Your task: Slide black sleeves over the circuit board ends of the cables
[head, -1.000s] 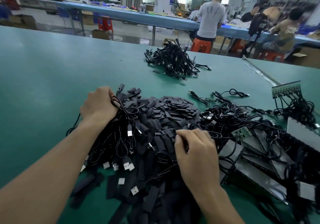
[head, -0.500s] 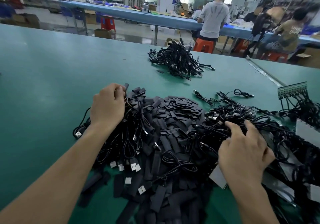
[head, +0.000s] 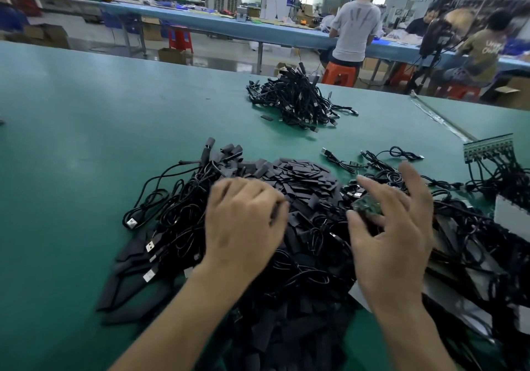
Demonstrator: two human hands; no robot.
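A heap of black sleeves (head: 304, 175) lay on the green tabletop (head: 86, 141); the left hand (head: 243, 227) hovered over the near-left part of that heap, knuckles up and fingers curled under; it was blurred, so I could not tell whether its grip was closed on a sleeve or on nothing; the right hand (head: 393, 235) was at the heap's right edge, its grip clamped by thumb and forefinger on a small green circuit board (head: 368, 207), the remaining fingers spread apart above it; black cables (head: 172, 207) lay tangled against the left side of the heap, with silver USB plugs (head: 131, 223) poking out on the side away from it; more cables sprawled just right of the heap, under and past the right hand; a separate bundle (head: 298, 100) of cables sat well beyond the heap; far to the heap's right a strip of boards (head: 487, 146) stood tilted, wires hanging from it; beyond the heap, past the tabletop's far edge, a person in a grey shirt (head: 355, 26) sat on an orange stool (head: 339, 75).
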